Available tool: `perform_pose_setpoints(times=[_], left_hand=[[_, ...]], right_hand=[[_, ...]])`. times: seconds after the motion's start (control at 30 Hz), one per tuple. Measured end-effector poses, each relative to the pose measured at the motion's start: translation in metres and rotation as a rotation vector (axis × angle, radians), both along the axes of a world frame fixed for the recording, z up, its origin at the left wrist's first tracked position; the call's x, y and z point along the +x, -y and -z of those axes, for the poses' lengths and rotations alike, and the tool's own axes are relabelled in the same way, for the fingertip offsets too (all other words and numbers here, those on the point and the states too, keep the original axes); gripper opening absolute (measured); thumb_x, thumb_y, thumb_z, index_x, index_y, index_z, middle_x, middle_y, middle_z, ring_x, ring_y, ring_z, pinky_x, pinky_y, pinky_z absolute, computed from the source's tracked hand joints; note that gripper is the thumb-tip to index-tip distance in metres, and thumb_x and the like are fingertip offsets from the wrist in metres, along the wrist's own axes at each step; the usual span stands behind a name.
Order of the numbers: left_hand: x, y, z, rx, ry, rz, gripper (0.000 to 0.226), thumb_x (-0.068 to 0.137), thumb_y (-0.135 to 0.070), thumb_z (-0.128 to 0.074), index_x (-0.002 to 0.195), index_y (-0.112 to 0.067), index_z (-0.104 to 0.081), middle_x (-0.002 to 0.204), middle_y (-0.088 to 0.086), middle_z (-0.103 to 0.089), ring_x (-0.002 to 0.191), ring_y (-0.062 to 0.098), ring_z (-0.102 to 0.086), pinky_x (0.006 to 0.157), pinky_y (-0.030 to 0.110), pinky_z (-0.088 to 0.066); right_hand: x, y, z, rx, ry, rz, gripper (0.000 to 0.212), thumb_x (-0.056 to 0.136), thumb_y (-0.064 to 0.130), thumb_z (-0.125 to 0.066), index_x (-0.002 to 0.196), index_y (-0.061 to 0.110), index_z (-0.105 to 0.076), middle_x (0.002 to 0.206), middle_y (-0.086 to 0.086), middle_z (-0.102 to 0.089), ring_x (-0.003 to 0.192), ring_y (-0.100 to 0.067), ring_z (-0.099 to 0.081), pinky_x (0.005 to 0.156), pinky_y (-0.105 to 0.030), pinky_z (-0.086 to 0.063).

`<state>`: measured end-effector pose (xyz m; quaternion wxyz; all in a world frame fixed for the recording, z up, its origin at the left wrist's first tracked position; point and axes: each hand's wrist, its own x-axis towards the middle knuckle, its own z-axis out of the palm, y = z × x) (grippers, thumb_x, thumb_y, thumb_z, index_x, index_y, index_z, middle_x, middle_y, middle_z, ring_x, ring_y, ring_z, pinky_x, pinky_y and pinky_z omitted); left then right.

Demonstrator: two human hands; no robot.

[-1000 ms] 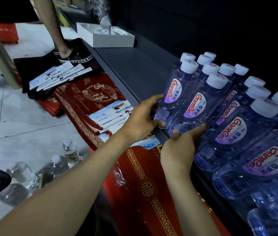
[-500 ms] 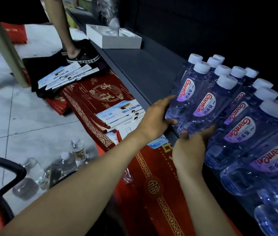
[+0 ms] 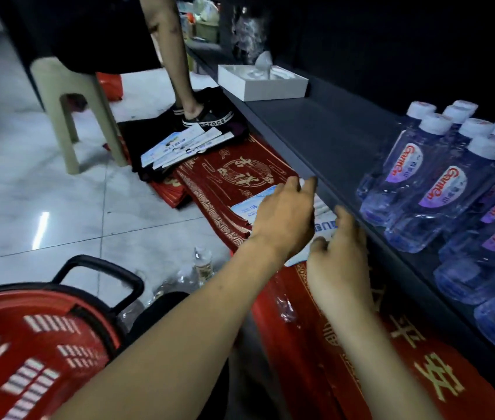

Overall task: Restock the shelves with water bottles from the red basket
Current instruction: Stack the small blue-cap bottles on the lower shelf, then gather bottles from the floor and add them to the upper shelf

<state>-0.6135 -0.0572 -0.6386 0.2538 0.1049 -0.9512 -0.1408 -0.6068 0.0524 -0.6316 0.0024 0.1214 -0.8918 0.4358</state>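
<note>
Between placements: left hand (image 3: 285, 219) and right hand (image 3: 340, 262) are held empty, fingers loose, at the shelf (image 3: 315, 131) edge beside stocked bottles (image 3: 440, 189); the red basket (image 3: 37, 338) is likely to be reached next.

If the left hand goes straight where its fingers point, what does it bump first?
Probably the front edge of the shelf; fingertips of the left hand look nearly on it, though depth is unclear.
</note>
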Motion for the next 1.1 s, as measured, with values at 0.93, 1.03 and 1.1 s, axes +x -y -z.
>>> perform_pose_setpoints(times=[0.93,1.03,1.1], left_hand=[[0.193,0.157,0.135,0.338,0.637,-0.498,0.040,0.088,-0.012,-0.052,0.127,-0.010,-0.050,0.122,0.015,-0.057,0.109,0.036,-0.059,0.088,0.040,-0.052],[0.195,0.157,0.184,0.426,0.741,-0.458,0.044,0.086,-0.010,-0.051,0.129,-0.015,-0.053,0.127,0.014,-0.058,0.113,0.036,-0.058,0.089,0.039,-0.051],[0.194,0.152,0.217,0.514,0.782,-0.453,0.045,0.086,-0.007,-0.051,0.131,-0.015,-0.053,0.129,0.016,-0.057,0.116,0.036,-0.056,0.094,0.041,-0.050]], right_hand=[[0.043,0.152,0.158,0.629,0.235,-0.803,0.062,0.092,0.017,-0.053,0.148,0.014,-0.028,0.143,-0.024,-0.041,0.128,-0.039,-0.047,0.097,-0.036,-0.045],[0.035,0.145,0.201,0.665,0.326,-0.757,0.069,0.089,0.019,-0.058,0.150,0.014,-0.026,0.137,-0.025,-0.051,0.120,-0.038,-0.055,0.088,-0.032,-0.048],[0.031,0.138,0.229,0.705,0.382,-0.746,0.065,0.088,0.021,-0.060,0.147,0.014,-0.034,0.135,-0.023,-0.055,0.117,-0.038,-0.058,0.088,-0.035,-0.049]])
